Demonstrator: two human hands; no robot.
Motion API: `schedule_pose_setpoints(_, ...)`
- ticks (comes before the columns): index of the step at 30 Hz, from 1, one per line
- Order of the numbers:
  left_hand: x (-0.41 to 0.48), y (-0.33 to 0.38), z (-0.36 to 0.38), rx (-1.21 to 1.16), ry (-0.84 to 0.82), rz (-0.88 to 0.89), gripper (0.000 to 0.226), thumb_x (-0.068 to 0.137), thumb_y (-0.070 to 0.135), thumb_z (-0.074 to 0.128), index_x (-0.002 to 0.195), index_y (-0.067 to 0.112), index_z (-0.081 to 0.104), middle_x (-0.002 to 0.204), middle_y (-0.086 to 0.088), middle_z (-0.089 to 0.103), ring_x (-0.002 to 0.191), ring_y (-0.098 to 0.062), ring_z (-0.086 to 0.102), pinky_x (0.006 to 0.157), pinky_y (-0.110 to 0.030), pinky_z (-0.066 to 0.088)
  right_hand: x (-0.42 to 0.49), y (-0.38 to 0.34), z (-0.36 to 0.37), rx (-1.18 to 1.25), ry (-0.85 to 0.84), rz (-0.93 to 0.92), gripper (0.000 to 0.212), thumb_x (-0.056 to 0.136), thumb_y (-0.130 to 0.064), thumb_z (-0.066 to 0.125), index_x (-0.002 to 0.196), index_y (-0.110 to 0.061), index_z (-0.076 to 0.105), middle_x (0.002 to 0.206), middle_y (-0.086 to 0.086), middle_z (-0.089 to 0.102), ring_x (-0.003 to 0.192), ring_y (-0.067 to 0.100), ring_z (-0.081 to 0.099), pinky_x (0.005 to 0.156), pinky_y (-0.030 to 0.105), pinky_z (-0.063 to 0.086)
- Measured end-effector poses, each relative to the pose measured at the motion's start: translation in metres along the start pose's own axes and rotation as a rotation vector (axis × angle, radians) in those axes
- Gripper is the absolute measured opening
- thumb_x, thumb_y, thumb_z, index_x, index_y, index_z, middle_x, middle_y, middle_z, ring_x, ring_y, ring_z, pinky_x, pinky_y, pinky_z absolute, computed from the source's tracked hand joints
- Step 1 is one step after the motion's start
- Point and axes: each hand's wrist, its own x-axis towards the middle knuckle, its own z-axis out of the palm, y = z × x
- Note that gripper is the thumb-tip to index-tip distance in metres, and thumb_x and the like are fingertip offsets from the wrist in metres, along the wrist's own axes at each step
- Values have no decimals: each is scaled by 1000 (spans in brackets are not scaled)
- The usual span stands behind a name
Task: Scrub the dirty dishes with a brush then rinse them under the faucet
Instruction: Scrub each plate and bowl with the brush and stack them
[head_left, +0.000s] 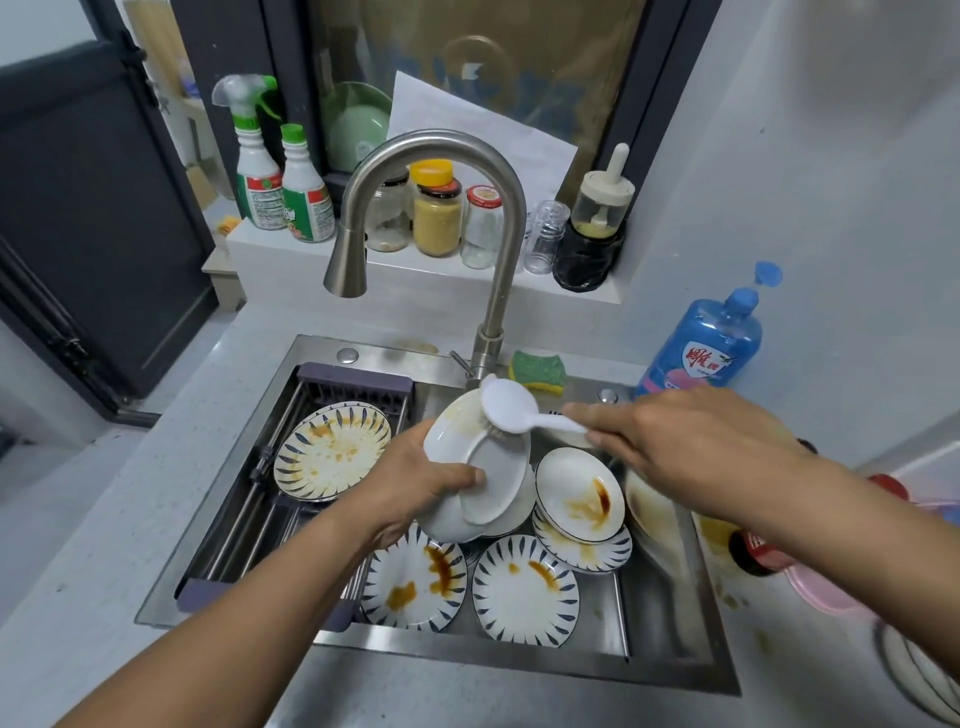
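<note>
Bowl (491, 475) in left hand (415, 491) grip; brush (511, 408) in right hand (691, 447) grip, bristles on bowl

Left forearm bare, rising from lower left. Left hand (415, 483) grips tilted bowl (457, 431) from beneath, one digit, likely thumb, pressed on its base. Right forearm enters from right edge. Right hand (691, 447) knuckles up, slightly blurred, fingers closed round brush (511, 408) handle.
</note>
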Motion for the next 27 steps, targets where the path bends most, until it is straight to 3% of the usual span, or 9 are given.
schedule_pose_setpoints(4, -2, -5, 8, -33, -53, -16, 66, 62, 3, 85, 124, 18, 67, 115, -10, 75, 113, -34, 68, 106, -55, 49, 2, -25, 2, -42, 69, -101, 47, 106, -61, 15, 153, -58, 14, 108, -5, 66, 93, 25, 66, 67, 35, 41)
schedule_pose_setpoints(7, -6, -6, 3, -55, -64, -11, 65, 63, 3, 85, 123, 21, 67, 114, -11, 75, 112, -34, 69, 102, -57, 52, 6, -4, 6, 6, 70, -24, 45, 105, -60, 19, 150, -62, 19, 114, -7, 66, 100, 23, 64, 74, 36, 47)
schedule_pose_setpoints(11, -10, -1, -1, -53, -58, -5, 67, 62, 7, 87, 124, 22, 65, 114, -10, 75, 111, -34, 69, 98, -58, 54, 1, 16, -1, 99, 16, 49, 43, 105, -57, 23, 148, -60, 32, 116, -16, 67, 98, 11, 56, 74, 32, 36)
schedule_pose_setpoints(15, -13, 4, 5, 20, -96, 28, 64, 62, 12, 87, 122, 22, 67, 113, -9, 75, 110, -33, 69, 100, -58, 52, 1, -5, -5, 120, 57, -62, 43, 102, -65, 19, 145, -66, 23, 110, -14, 66, 96, 18, 61, 81, 39, 52)
schedule_pose_setpoints(17, -13, 5, 4, -49, -67, 30, 61, 68, 0, 85, 122, 22, 65, 110, -8, 76, 108, -33, 69, 96, -56, 55, 2, 0, -6, 120, 58, -23, 42, 103, -63, 20, 145, -65, 23, 107, -15, 64, 99, 18, 62, 83, 40, 52)
schedule_pose_setpoints(20, -18, 12, 2, -215, 5, 15, 54, 78, -12, 73, 118, 23, 62, 99, -3, 77, 98, -32, 72, 77, -51, 62, -4, 22, 4, 142, 3, 75, 42, 105, -59, 25, 147, -64, 28, 102, -19, 61, 93, 10, 55, 72, 30, 40)
schedule_pose_setpoints(21, -19, 13, 0, -276, 13, 8, 54, 79, -12, 71, 119, 23, 62, 102, -5, 77, 100, -34, 72, 76, -52, 62, -6, 27, 10, 168, -18, 90, 43, 105, -60, 26, 147, -65, 29, 104, -20, 61, 92, 8, 55, 72, 29, 43)
schedule_pose_setpoints(25, -17, 4, -5, -484, 32, -2, 60, 79, -13, 68, 132, 16, 59, 121, -20, 71, 112, -40, 68, 90, -64, 55, -15, 33, 39, 347, -44, 128, 42, 101, -62, 32, 144, -66, 34, 119, -25, 64, 93, 2, 58, 80, 29, 53)
schedule_pose_setpoints(27, -18, 1, -4, -556, 16, -5, 60, 81, -13, 64, 134, 14, 58, 125, -21, 69, 114, -38, 68, 94, -65, 53, -15, 32, 44, 544, 9, 171, 38, 103, -55, 41, 140, -60, 46, 95, -31, 65, 78, -5, 57, 69, 16, 47)
